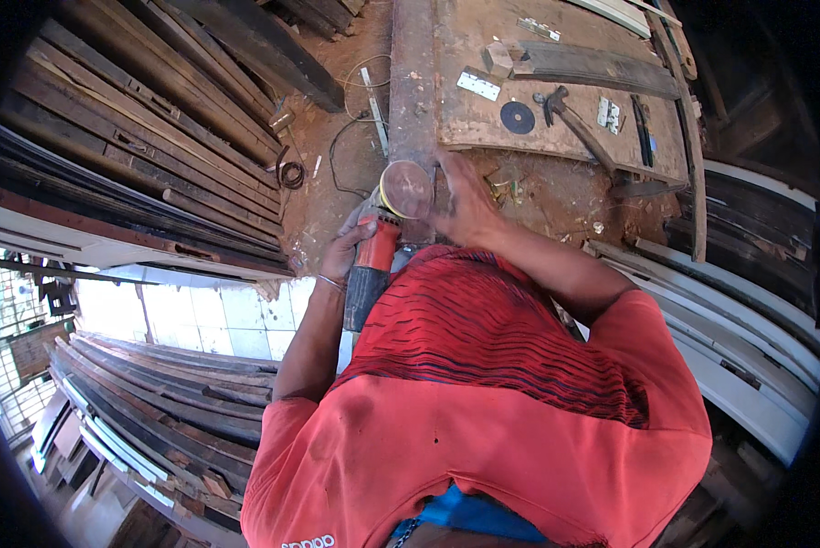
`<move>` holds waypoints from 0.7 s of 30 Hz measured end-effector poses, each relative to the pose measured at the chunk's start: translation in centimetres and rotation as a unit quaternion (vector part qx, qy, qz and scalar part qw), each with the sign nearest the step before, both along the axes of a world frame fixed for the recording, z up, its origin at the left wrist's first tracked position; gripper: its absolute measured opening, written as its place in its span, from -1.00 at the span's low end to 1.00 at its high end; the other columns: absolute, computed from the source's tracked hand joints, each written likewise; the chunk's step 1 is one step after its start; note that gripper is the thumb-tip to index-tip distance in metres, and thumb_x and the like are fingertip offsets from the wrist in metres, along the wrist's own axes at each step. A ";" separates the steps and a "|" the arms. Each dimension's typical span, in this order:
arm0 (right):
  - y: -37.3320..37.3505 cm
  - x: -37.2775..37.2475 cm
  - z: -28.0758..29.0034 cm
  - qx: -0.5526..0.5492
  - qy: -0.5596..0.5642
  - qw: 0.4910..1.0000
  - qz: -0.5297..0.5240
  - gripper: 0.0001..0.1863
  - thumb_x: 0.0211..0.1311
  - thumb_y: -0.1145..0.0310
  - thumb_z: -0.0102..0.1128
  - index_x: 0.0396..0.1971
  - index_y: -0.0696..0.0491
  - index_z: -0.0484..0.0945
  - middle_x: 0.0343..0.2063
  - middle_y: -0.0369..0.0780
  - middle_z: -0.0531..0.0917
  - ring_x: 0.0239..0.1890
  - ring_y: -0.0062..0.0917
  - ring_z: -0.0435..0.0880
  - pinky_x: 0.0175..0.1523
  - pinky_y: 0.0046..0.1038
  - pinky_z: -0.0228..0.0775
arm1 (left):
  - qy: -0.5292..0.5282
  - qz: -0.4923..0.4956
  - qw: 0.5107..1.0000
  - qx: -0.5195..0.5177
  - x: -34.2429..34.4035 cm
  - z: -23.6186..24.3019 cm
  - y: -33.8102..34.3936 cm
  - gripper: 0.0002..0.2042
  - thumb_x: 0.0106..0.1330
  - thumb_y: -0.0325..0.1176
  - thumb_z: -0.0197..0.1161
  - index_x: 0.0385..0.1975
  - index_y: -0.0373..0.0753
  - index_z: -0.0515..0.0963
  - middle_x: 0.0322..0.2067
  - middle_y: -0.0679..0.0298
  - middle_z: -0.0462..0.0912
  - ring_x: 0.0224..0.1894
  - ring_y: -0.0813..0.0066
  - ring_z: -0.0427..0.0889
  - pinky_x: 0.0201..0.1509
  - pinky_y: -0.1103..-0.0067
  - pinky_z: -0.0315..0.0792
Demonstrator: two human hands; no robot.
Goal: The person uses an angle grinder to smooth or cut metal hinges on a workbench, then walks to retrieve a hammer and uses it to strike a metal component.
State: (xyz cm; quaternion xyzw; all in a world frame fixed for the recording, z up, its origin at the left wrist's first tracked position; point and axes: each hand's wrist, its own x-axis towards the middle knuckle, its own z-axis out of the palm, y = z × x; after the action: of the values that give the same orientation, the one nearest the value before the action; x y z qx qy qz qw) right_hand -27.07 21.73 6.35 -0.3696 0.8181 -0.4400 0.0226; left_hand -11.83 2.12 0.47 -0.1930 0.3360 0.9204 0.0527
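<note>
Just above centre of the frame: a red-bodied angle grinder (378,260) with its sanding disc (407,188) turned up toward the camera, held over the near edge of the desk (483,119). Probably fairly heavy for its size, rigid, weight bunched at the head, with the cord (341,151) trailing over the sawdust floor at upper centre; best taken by the body behind the head, well clear of the abrasive face. Disc itself thin, gritty, likely stiff enough to flex only slightly, and gripped safely by its rim. Left hand (348,245) wrapped around the red body, fingers curled closed on it. Right hand (465,205) laid against the disc's right side, fingers spread fairly wide and bent toward the disc; cannot tell whether pinching the rim or only resting on it, the palm hiding the contact. Farther up on the desk, well apart from the hands: a spare dark disc (518,117), a hammer (570,119), a pale hinge (478,85) and a dark plank (597,68). At upper left, stacked timber (145,128).
</note>
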 end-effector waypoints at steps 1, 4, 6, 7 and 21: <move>-0.2 -0.8 0.1 -0.002 0.001 1.000 0.000 0.01 -0.02 -0.26 0.40 0.25 0.21 0.31 -0.04 0.06 0.58 0.01 0.00 0.58 0.33 -0.10 0.23 | -0.006 0.007 1.000 -0.017 -0.3 0.4 0.4 -0.45 0.31 -0.44 0.19 0.32 -0.36 0.27 0.14 0.09 0.52 0.13 0.25 0.58 0.25 0.38 0.45; -0.6 -2.3 2.4 0.182 -0.234 0.955 0.019 0.15 -0.10 -0.26 0.46 0.34 0.22 0.18 0.07 0.16 0.50 0.21 0.03 0.44 0.35 -0.05 0.20 | -0.011 0.000 0.999 -0.040 -1.0 0.3 0.7 -0.46 0.32 -0.45 0.20 0.31 -0.35 0.29 0.12 0.09 0.54 0.12 0.24 0.59 0.24 0.36 0.45; -1.4 -2.9 5.3 0.324 -0.286 0.898 0.080 0.18 -0.17 -0.19 0.52 0.39 0.11 0.15 0.19 0.17 0.38 0.32 0.02 0.32 0.37 -0.07 0.21 | -0.007 -0.015 0.999 -0.046 -1.4 -0.2 1.0 -0.47 0.32 -0.45 0.21 0.30 -0.34 0.31 0.11 0.09 0.55 0.11 0.24 0.59 0.24 0.35 0.46; -0.8 -3.5 4.3 0.323 -0.284 0.899 0.078 0.18 -0.17 -0.19 0.52 0.39 0.11 0.15 0.19 0.17 0.38 0.32 0.02 0.32 0.37 -0.07 0.21 | -0.021 -0.011 0.999 -0.045 -1.6 -0.3 1.3 -0.47 0.31 -0.45 0.22 0.30 -0.34 0.32 0.09 0.09 0.56 0.10 0.24 0.60 0.22 0.35 0.48; 1.4 -7.5 0.0 0.292 -0.181 0.905 0.250 0.09 -0.07 -0.18 0.44 0.43 -0.08 0.11 0.37 0.15 0.12 0.34 0.16 0.23 0.35 -0.01 0.23 | -0.044 0.032 0.998 -0.042 -3.3 -0.9 4.1 -0.45 0.30 -0.49 0.23 0.31 -0.33 0.29 0.07 0.09 0.58 0.04 0.26 0.64 0.13 0.39 0.55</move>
State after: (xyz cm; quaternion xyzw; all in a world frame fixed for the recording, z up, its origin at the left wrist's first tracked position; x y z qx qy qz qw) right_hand -34.58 23.15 6.37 -0.4524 0.7727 -0.2204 0.3868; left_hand -15.11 6.24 -0.44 -0.2455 0.3651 0.8975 0.0301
